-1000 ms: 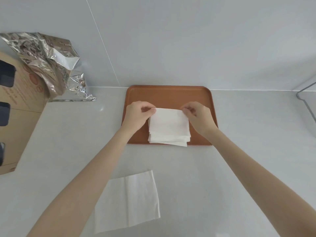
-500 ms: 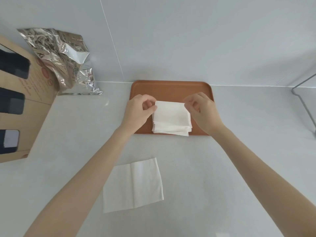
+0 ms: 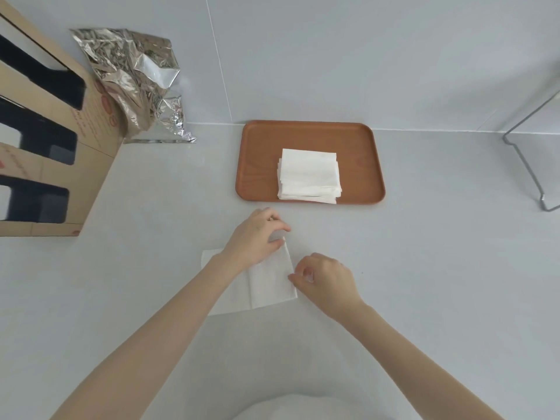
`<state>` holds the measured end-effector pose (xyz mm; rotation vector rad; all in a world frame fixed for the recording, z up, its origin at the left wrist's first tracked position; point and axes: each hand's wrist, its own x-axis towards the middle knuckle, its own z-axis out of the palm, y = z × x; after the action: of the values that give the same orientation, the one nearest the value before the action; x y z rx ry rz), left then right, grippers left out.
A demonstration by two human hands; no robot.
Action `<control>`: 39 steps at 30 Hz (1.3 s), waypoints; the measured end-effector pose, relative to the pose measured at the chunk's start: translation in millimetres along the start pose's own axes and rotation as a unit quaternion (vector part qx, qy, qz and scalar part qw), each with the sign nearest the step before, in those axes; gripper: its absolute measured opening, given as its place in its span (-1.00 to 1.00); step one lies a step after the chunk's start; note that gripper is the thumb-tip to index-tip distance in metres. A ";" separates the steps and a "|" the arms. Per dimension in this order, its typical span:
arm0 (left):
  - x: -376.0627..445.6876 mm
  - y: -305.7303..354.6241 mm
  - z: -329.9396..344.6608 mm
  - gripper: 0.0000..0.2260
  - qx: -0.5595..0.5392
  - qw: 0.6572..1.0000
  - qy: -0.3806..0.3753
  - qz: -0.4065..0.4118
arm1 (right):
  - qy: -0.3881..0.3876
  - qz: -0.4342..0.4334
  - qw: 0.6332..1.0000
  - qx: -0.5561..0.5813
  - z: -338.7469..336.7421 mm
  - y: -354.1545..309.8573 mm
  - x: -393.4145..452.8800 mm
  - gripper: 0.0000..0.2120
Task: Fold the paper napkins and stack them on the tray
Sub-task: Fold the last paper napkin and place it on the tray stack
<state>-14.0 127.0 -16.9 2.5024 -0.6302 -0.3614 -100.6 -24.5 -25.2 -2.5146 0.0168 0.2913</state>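
Observation:
A brown tray point(image 3: 260, 165) lies against the back wall with a stack of folded white napkins point(image 3: 309, 177) on its right half. Nearer to me, a flat white napkin point(image 3: 266, 283) with a centre crease lies on the counter, its left part hidden under my left forearm. My left hand point(image 3: 253, 236) pinches the napkin's far right corner between thumb and fingers. My right hand point(image 3: 325, 278) pinches the middle of the napkin's right edge. Both hands are well clear of the tray.
A cardboard box point(image 3: 45, 140) with dark cut-outs stands at the left, with a crumpled silver foil bag point(image 3: 136, 83) behind it. A bent metal wire frame point(image 3: 533, 165) stands at the right edge. The white counter point(image 3: 439, 268) stretches around.
Both hands have let go of the top napkin on the tray stack and drawn back to the flat napkin on the counter, taking hold of its right side. The camera has tilted down.

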 end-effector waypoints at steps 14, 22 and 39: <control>-3.2 0.2 -4.5 -0.95 0.007 0.998 0.060 0.001 | 0.026 0.040 0.993 0.105 -8.8 5.2 11.2 -0.94; 2.4 30.5 -65.2 -0.90 -0.091 0.978 0.183 0.035 | 0.059 -0.013 0.975 0.214 -108.2 -9.9 40.0 -0.86; -62.4 62.7 -96.6 -0.82 -0.174 0.977 0.118 0.041 | 0.088 -0.133 0.973 0.166 -154.8 -27.3 -18.7 -0.87</control>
<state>-54.2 152.6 105.1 2.1357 -0.5209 -0.1269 -85.1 -91.5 117.4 -2.1697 -0.1842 -0.0427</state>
